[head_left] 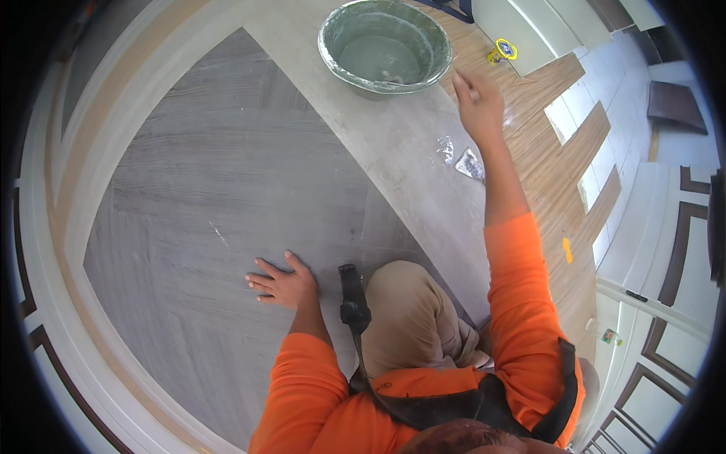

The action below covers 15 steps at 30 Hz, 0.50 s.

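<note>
My left hand lies with fingers spread on the dark grey floor panel, left of my bent knee. My right hand is raised beside the right rim of a round green basin; its fingers are curled together, and anything in them is too small to make out. Cloudy grey-green water fills the basin's lower part, with a small lump near its right side. Below my right hand, close to the forearm, a putty knife with a smeared blade lies on the pale floor strip. Wet white smears mark the strip beside it.
Wood-look planks with stepped ends run along the right, bordering white tiles. A yellow-rimmed container stands beyond the basin. An orange arrow-shaped mark is on the planks. A black strap with a buckle hangs beside my knee.
</note>
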Motion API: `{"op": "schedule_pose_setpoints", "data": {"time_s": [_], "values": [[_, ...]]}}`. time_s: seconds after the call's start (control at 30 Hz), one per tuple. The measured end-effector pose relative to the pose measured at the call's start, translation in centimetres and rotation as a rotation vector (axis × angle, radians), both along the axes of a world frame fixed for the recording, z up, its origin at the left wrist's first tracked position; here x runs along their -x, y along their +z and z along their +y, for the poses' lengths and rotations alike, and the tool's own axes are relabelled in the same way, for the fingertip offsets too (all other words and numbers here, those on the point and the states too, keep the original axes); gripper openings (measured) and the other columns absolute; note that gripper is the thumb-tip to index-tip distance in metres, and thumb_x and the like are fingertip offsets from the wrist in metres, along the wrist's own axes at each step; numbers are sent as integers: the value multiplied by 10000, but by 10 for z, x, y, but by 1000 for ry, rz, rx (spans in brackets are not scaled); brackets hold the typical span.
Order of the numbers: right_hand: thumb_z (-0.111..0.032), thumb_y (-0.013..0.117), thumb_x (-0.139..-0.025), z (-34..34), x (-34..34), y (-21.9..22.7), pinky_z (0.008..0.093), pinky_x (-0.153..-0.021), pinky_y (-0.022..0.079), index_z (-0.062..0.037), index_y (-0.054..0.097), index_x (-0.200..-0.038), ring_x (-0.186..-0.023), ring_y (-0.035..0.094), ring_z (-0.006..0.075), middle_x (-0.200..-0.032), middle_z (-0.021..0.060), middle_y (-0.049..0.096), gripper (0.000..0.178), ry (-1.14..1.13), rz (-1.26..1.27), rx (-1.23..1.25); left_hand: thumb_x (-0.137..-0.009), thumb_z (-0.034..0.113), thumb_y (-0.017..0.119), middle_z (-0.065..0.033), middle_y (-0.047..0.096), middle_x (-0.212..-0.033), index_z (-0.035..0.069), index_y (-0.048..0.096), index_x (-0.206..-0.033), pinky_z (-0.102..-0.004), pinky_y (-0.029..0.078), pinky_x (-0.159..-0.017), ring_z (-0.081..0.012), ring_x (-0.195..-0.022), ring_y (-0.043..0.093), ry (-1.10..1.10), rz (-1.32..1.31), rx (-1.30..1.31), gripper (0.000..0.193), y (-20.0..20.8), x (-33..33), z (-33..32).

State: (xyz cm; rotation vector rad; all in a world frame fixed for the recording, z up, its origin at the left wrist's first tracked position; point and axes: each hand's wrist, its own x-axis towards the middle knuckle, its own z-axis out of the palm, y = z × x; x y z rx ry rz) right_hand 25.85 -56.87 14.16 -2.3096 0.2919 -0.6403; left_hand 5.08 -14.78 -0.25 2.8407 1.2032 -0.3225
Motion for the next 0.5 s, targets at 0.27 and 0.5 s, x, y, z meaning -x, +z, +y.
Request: {"op": "schedule_pose_setpoints", "data": {"time_s": [0.27, 0.5], "values": [[-233, 745, -972, -63, 185, -120, 474, -1036, 530, -173, 712, -1417, -1208, 649, 408, -1285, 216, 699, 450, -30, 457, 534, -1058, 739, 311, -264, 59, -1787, 153, 189, -1731, -630, 32, -1317, -381, -1674, 21, -3, -2, 2, 900, -1, -8, -5], [-132, 671, -1007, -33, 195, -107, 483, -894, 568, -217, 708, -1415, -1064, 689, 381, -1121, 175, 653, 418, -76, 606, 287, -1051, 748, 299, -275, 59, -1783, 148, 192, -1729, -636, 33, -1319, -400, -1671, 33, -2, -41, 14, 912, 1, -12, -5]]}}
